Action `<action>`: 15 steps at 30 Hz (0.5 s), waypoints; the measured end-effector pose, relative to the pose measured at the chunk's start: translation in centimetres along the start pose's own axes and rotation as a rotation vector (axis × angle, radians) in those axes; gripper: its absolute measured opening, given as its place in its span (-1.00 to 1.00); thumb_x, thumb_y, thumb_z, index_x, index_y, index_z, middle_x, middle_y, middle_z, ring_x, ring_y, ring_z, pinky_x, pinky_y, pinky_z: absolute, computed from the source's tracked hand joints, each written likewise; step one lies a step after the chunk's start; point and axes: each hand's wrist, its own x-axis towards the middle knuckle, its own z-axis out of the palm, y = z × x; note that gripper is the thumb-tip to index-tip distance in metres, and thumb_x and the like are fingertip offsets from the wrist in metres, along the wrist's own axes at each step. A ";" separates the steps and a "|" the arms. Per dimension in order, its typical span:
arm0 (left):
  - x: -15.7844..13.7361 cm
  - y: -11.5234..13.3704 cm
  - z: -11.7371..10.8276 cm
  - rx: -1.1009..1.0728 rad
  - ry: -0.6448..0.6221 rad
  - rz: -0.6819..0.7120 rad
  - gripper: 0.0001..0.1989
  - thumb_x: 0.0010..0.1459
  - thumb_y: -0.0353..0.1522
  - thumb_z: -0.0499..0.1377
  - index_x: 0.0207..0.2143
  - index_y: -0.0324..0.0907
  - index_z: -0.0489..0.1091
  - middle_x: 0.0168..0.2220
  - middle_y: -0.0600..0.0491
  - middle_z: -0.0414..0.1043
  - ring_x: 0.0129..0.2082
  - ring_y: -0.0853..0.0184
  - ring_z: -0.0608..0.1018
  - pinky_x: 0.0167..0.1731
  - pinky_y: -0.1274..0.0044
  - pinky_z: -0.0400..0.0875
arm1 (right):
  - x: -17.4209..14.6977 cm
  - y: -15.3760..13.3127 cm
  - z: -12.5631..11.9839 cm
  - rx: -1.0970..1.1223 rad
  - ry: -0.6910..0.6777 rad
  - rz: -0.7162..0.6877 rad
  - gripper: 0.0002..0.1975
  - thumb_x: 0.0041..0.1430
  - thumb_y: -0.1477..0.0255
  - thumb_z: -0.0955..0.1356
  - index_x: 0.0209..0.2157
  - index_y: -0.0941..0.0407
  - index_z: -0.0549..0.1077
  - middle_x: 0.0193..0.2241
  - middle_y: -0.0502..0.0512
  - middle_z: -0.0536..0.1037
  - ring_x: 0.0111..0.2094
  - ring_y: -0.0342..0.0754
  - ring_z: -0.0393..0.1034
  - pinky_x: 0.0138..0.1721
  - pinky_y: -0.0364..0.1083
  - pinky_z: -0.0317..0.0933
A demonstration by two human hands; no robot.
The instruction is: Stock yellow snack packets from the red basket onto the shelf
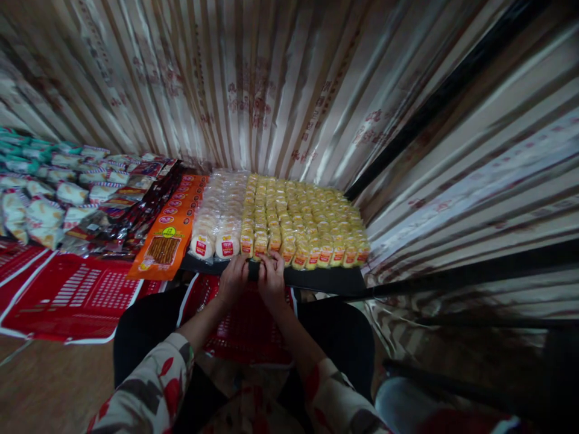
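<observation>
Rows of small yellow wrapped snack packets (307,223) with red labels fill the right part of a black shelf (323,278). Both hands meet at its front edge, before the leftmost yellow rows. My left hand (234,278) is closed, its curled fingertips by the lower front of the first yellow row; what they hold is hidden. Close beside it, my right hand (272,280) has its fingers bent and pinched against a front yellow packet (261,247). Left of the yellow rows stand two rows of round white packaged cakes (215,232) in clear wrap.
An orange snack bag (169,226) lies left of the white cakes. Beyond it are dark red packets (136,208) and white-and-blue bags (72,193). Red plastic baskets (81,295) sit below. Pleated printed sheeting (271,84) hangs behind; a black bar (434,90) slants at right.
</observation>
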 end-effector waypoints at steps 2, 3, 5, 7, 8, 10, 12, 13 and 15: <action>-1.3 0.3 -0.8 -0.029 -0.037 -0.009 -0.76 0.23 -0.45 -0.09 -0.14 -0.20 0.32 -0.26 -0.03 0.44 -0.22 0.34 0.48 -0.16 0.50 0.41 | -0.4 0.0 -0.3 0.016 -0.007 -0.018 -0.69 0.24 0.49 0.12 -0.10 0.17 0.40 -0.03 0.25 0.22 -0.21 -0.10 0.35 -0.03 0.00 0.25; -2.1 0.4 -1.2 -0.032 -0.083 -0.026 -0.76 0.23 -0.44 -0.08 -0.16 -0.19 0.33 -0.26 -0.02 0.43 -0.23 0.35 0.48 -0.17 0.52 0.41 | -0.7 0.0 -0.5 0.024 -0.004 -0.032 -0.69 0.24 0.49 0.12 -0.10 0.18 0.40 -0.04 0.26 0.23 -0.18 -0.09 0.35 -0.02 0.01 0.24; -3.8 0.2 -2.1 0.001 -0.245 -0.086 -0.75 0.23 -0.43 -0.08 -0.18 -0.18 0.36 -0.25 -0.02 0.41 -0.23 0.36 0.49 -0.20 0.53 0.40 | -1.5 -0.1 -0.9 0.043 -0.003 -0.075 -0.71 0.25 0.49 0.13 -0.10 0.17 0.38 -0.07 0.26 0.28 -0.11 -0.05 0.31 0.00 0.02 0.22; -5.3 -0.4 -2.7 0.091 -0.540 -0.175 -0.72 0.24 -0.42 -0.10 -0.15 -0.17 0.37 -0.19 -0.04 0.41 -0.19 0.35 0.49 -0.18 0.54 0.38 | -2.7 -0.3 -1.1 0.074 -0.044 -0.117 -0.74 0.24 0.48 0.16 -0.09 0.16 0.36 -0.13 0.24 0.34 -0.07 -0.02 0.29 -0.01 0.02 0.22; -6.0 -1.0 -2.9 0.142 -0.704 -0.224 -0.71 0.23 -0.41 -0.09 -0.12 -0.17 0.37 -0.14 -0.06 0.40 -0.17 0.33 0.49 -0.17 0.53 0.38 | -3.5 -0.4 -1.0 0.095 -0.089 -0.128 -0.75 0.24 0.48 0.16 -0.09 0.15 0.36 -0.16 0.22 0.37 -0.08 -0.03 0.30 -0.03 0.00 0.23; -7.1 -2.3 -3.0 0.235 -0.962 -0.320 -0.70 0.20 -0.42 -0.04 -0.07 -0.20 0.36 -0.06 -0.11 0.39 -0.12 0.27 0.50 -0.15 0.49 0.38 | -5.3 -0.5 -0.4 0.126 -0.246 -0.099 -0.76 0.25 0.47 0.16 -0.11 0.15 0.36 -0.21 0.19 0.42 -0.14 -0.05 0.33 -0.06 -0.03 0.24; -8.0 -3.8 -2.7 0.300 -1.082 -0.400 -0.72 0.14 -0.45 0.05 -0.10 -0.26 0.40 0.00 -0.21 0.35 -0.08 0.18 0.49 -0.13 0.43 0.38 | -7.4 -0.3 0.8 0.104 -0.509 0.017 -0.75 0.25 0.48 0.15 -0.12 0.16 0.37 -0.20 0.20 0.44 -0.15 -0.05 0.33 -0.04 -0.04 0.21; -8.4 -4.5 -2.5 0.318 -1.111 -0.428 -0.75 0.12 -0.45 0.08 -0.14 -0.29 0.42 0.01 -0.24 0.34 -0.05 0.14 0.47 -0.11 0.40 0.37 | -8.5 -0.2 1.5 0.070 -0.659 0.102 -0.74 0.25 0.50 0.15 -0.12 0.18 0.39 -0.16 0.21 0.44 -0.12 -0.04 0.33 -0.02 -0.03 0.19; -9.2 -5.8 -2.0 0.340 -1.174 -0.473 -0.81 0.11 -0.43 0.13 -0.21 -0.29 0.44 0.00 -0.24 0.36 -0.01 0.12 0.44 -0.08 0.36 0.36 | -10.5 0.4 3.0 0.024 -0.890 0.233 -0.75 0.22 0.53 0.18 -0.16 0.19 0.43 -0.13 0.23 0.46 -0.10 -0.02 0.33 -0.01 -0.04 0.18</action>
